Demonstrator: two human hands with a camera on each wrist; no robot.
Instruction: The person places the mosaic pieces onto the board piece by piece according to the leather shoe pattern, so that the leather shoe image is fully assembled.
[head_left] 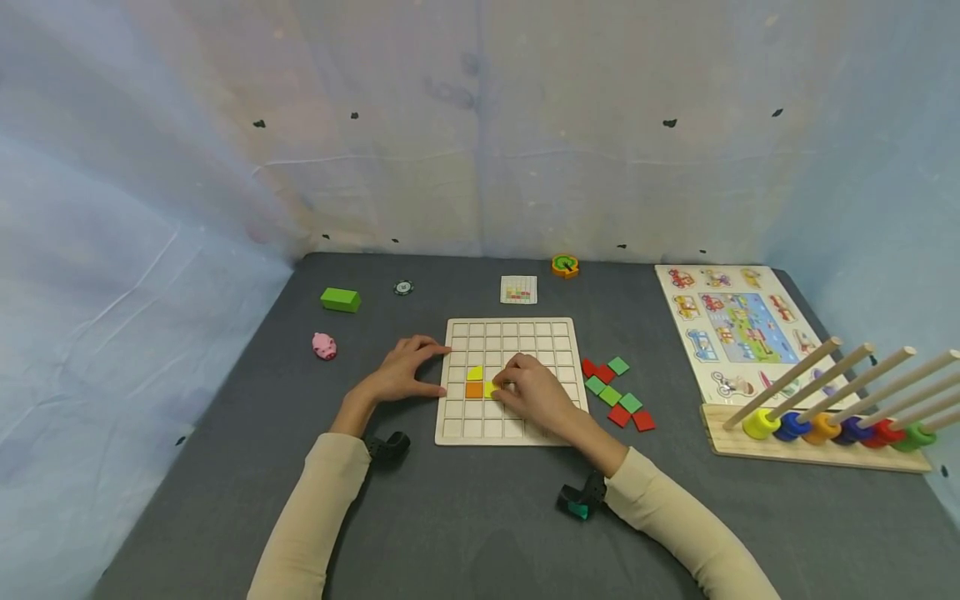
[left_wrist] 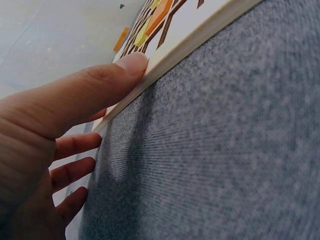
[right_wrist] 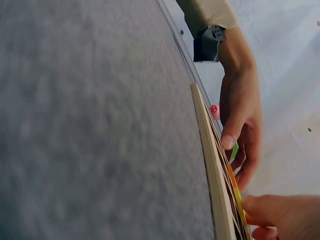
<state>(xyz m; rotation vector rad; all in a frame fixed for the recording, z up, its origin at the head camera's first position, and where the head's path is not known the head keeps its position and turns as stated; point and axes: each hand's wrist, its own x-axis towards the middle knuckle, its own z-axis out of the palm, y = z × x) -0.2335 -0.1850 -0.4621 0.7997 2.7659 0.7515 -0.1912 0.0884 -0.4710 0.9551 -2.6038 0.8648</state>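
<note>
A pale wooden grid board [head_left: 532, 330] lies flat on the dark table, with a yellow square tile [head_left: 475, 373] and an orange square tile [head_left: 474, 390] set in neighbouring cells. My right hand [head_left: 536, 396] reaches over the board and pinches a second yellow tile [head_left: 489, 389] at the cell right of the orange one. At the board's left edge is my left hand [head_left: 405, 368], thumb and fingers spread; in the left wrist view its thumb [left_wrist: 132, 64] rests on the rim. Loose red and green tiles [head_left: 610, 395] lie by the board's right side.
Behind the board lies a small pattern card [head_left: 519, 289], near an orange-and-green toy [head_left: 565, 266]. At left are a green block [head_left: 341, 300], a pink pig [head_left: 324, 346] and a round chip [head_left: 403, 287]. A picture puzzle [head_left: 693, 367] and a peg stand [head_left: 731, 442] with upright rods occupy the right.
</note>
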